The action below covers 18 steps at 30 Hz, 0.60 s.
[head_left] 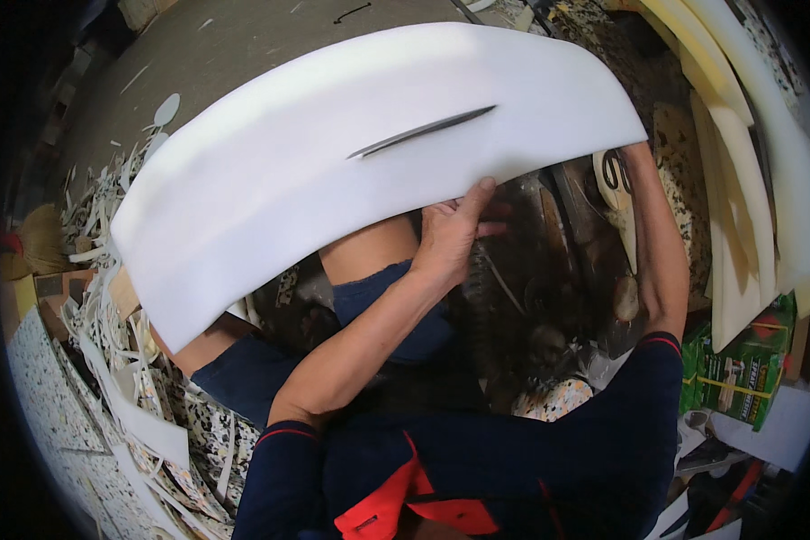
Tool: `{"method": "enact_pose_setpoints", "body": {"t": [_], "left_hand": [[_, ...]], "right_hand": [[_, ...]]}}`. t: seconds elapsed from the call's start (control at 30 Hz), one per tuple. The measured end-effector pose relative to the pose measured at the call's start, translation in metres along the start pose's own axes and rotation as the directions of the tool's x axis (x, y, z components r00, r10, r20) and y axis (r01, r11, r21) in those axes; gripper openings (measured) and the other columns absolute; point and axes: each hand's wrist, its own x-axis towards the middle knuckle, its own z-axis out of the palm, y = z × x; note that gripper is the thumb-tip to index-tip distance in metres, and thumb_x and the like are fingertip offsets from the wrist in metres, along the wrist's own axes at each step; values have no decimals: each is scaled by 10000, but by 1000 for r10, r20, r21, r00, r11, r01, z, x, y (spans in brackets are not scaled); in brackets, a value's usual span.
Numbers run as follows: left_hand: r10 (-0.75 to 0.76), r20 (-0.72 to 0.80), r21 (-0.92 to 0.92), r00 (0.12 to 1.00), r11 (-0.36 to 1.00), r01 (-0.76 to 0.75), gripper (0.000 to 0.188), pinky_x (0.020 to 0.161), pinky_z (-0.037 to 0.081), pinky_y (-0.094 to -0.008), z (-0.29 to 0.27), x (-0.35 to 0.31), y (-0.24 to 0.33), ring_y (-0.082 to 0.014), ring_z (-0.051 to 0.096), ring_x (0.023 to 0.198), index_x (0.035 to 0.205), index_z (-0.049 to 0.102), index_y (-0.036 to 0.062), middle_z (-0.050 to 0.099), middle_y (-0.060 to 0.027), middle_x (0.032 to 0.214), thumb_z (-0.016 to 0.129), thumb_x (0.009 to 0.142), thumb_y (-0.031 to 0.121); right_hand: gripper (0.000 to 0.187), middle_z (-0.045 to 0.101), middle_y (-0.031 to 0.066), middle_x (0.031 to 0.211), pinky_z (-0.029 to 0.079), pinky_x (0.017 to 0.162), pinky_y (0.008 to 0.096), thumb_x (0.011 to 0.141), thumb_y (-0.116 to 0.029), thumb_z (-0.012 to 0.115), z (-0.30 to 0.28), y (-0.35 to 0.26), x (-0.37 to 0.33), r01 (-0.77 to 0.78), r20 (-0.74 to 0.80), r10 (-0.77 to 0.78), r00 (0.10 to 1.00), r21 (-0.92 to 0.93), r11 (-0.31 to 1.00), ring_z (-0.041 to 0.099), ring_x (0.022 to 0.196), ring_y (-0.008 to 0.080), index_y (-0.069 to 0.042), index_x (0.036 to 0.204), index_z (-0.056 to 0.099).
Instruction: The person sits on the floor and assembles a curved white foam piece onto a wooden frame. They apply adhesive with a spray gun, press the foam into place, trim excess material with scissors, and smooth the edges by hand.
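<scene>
A large curved sheet of white foam (270,153) spans the upper middle of the view, over my bare knees. A long, thin, dark grey pointed shape (423,132) lies slantwise across its face; I cannot tell whether it is a blade or a slit. At the near edge of the foam, my left hand (450,234) is closed, with the thumb up against the edge and the fingers partly beneath. My right forearm (661,243) reaches up to the foam's right end, where my right hand goes out of sight behind the sheet; its fingers are hidden.
Black-handled scissors (614,171) lie near my right wrist. Yellowish curved foam pieces (738,198) stand along the right side, above green packets (738,382). White foam offcuts (144,414) heap up on the left, by a speckled foam block (58,396). Grey floor (216,54) shows beyond.
</scene>
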Motion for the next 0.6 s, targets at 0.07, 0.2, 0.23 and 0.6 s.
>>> {"method": "enact_pose_setpoints", "body": {"t": [0.07,0.2,0.23,0.6], "left_hand": [[-4,-19,17,1000,1000,5,288,725,582,-376,-1,0,0,-224,692,903,1143,656,55,686,-81,1065,726,959,265],[-24,-52,8,998,1000,24,276,719,581,-372,-5,-1,0,-208,686,907,1145,662,57,688,-73,1066,717,966,258],[-34,-34,2,999,999,34,273,718,580,-372,-6,-2,-1,-204,685,909,1145,662,59,688,-70,1065,717,966,258],[-84,-57,128,995,988,90,327,746,567,-366,-27,-19,9,-193,676,932,1202,612,50,682,-74,1118,719,965,248]], "right_hand": [[571,577,131,1436,455,1036,430,957,-277,671,1,-3,0,-171,3,172,985,124,977,570,1232,250,-34,1455,533],[506,697,101,1241,509,939,345,880,-275,739,-50,-36,29,171,457,-16,889,-299,939,646,1096,208,-3,1300,661],[481,701,103,1231,498,955,341,864,-258,745,-67,-42,23,112,372,19,928,-328,938,634,1117,193,-7,1269,682],[418,697,88,1210,469,1017,343,818,-110,740,-124,-111,-60,-188,24,222,975,-446,875,621,1137,195,-57,1233,721]]}}
